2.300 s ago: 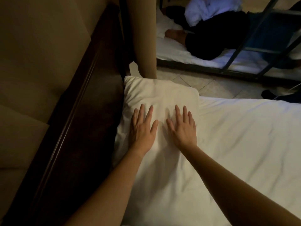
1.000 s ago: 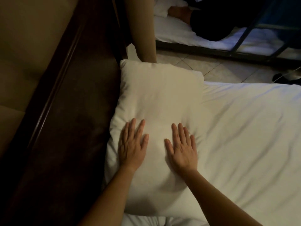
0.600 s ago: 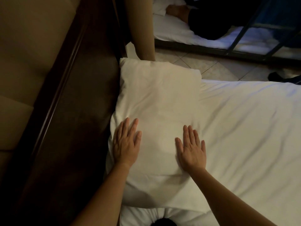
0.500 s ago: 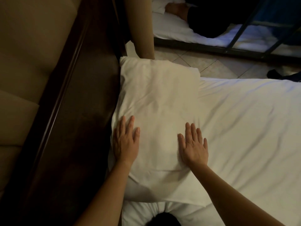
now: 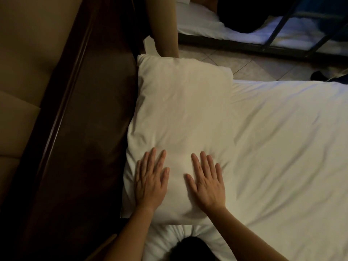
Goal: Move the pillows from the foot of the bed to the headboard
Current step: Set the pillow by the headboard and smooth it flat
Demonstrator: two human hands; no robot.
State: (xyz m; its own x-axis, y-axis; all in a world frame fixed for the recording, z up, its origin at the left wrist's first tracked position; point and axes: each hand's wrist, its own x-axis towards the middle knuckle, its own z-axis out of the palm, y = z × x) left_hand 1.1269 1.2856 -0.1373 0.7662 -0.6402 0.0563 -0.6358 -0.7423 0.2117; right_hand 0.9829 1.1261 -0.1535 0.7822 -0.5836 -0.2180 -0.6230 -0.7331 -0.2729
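Pillow [image 5: 180,125] in white, lying flat on the bed [image 5: 282,147] with its long side pressed against the dark wooden headboard [image 5: 81,138], sits under both of my palms in a dimly lit room. My left hand [image 5: 150,181] rests on the near left part of the pillow, just beside the headboard edge, fingers straight and spread, closed on nothing. My right hand [image 5: 207,183] lies flat on the near right part of the same pillow, fingers likewise extended and apart, gripping nothing; the fabric dimples a little around it. The two hands are near each other but not touching. A second pillow [image 5: 165,240] shows at the bottom of the view, just beyond the near end of the first, with a dark rounded shape [image 5: 190,249] on it that I cannot identify. The white sheet is creased in long diagonal folds to the right. Beyond the pillow's far end stands a tan upright panel [image 5: 163,25], then a tiled floor [image 5: 254,66]. Across the floor, a mattress [image 5: 207,25] in a dark frame carries a dark-clothed figure, mostly cut off by the top edge. A padded tan wall [image 5: 28,63] runs behind the headboard.
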